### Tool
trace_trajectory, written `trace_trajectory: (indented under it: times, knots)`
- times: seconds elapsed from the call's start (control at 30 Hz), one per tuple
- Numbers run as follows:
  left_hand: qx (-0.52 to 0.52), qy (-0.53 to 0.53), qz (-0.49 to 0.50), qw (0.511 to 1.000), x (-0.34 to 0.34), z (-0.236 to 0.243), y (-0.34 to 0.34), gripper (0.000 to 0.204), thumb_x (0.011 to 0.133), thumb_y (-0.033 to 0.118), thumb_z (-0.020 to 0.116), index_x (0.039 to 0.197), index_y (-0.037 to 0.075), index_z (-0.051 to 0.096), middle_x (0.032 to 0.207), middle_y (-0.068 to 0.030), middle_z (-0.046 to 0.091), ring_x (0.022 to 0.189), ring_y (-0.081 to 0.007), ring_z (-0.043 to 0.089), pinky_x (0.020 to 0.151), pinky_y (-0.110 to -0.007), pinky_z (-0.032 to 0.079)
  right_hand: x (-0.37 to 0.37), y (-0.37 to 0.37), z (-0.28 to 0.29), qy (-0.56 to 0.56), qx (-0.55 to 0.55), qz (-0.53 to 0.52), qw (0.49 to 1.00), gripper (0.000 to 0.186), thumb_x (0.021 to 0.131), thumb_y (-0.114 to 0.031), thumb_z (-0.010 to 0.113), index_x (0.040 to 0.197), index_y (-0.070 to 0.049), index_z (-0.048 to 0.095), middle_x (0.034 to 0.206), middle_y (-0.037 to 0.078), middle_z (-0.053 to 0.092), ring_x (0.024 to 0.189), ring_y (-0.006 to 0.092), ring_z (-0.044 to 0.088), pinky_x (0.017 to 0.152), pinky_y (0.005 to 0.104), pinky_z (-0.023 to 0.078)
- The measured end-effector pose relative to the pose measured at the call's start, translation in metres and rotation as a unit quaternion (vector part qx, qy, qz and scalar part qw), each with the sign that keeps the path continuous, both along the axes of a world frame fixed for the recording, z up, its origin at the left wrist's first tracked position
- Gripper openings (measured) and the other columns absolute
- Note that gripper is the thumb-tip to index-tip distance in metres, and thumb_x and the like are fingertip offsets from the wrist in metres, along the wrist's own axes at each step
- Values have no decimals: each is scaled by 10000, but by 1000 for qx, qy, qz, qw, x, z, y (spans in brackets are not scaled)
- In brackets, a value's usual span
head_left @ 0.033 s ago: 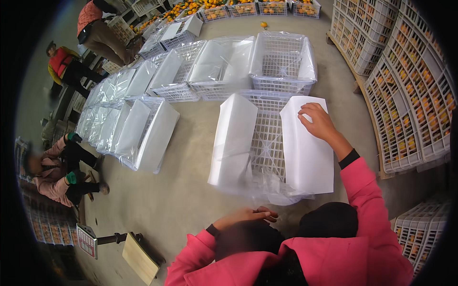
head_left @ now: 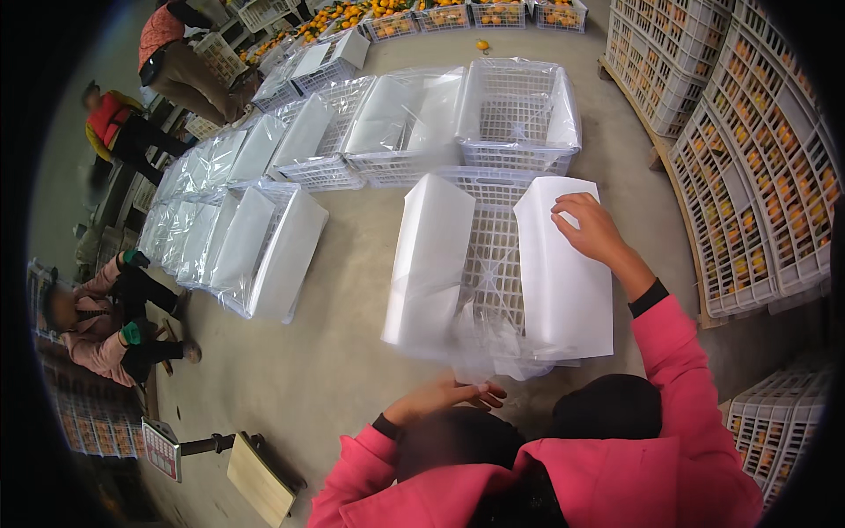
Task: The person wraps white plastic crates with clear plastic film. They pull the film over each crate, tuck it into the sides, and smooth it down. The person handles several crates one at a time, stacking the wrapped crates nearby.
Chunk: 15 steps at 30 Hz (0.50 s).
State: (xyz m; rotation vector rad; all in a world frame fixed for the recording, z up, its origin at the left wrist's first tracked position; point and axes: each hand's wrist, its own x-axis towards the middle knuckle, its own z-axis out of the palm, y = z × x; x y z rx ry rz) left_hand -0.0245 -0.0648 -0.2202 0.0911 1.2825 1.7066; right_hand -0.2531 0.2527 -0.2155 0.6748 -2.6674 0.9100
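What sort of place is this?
Probably a fruit-packing shed: orange fruit heaped in crates at the back, lined crates set out on the floor, and a platform scale.

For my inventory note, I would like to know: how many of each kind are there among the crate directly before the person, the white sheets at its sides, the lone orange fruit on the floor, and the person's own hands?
Crate: 1
Left white sheet and right white sheet: 2
Lone orange fruit: 1
Left hand and right hand: 2
Total: 6
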Motion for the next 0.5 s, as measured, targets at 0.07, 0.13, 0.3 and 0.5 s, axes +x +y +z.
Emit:
trace_trajectory:
  times: [0.07, 0.13, 0.3, 0.5]
  knots:
    - [8, 88, 92, 992, -18, 22, -27, 304, 1003, 178, 532, 1187, -48, 620, 1095, -146, 690, 1005, -231, 670, 873, -356, 538, 21, 12, 21, -86, -2, 8, 996, 236, 916, -258, 639, 999, -43, 688, 1122, 124, 662, 1073, 321, 589, 924, 382, 474]
    - [-76, 215, 284, 931, -30, 30, -41, 258, 969, 136, 580, 1154, -33, 641, 1008, -123, 703, 973, -227, 678, 828, -366, 556, 43, 9, 31, -168, -38, 46, 984, 297, 919, -297, 642, 1060, -37, 671, 1108, 148, 661, 1044, 325, 604, 912, 386, 479]
    - [-305, 355, 232, 853, -43, 6, -13, 457, 909, 149, 676, 1332, 49, 533, 1291, -144, 550, 1144, -261, 585, 899, -368, 551, 94, -44, 13, -267, 0, 189, 945, 486, 892, -385, 677, 1199, -15, 608, 1025, 209, 667, 977, 330, 634, 819, 397, 501]
    - [-305, 294, 152, 893, -37, -11, 16, 478, 927, 183, 658, 1355, 27, 514, 1345, -146, 520, 1213, -273, 546, 972, -363, 508, 90, -56, -10, -297, -50, 96, 949, 418, 899, -342, 666, 1128, 6, 641, 905, 173, 693, 773, 344, 661, 707, 386, 514]
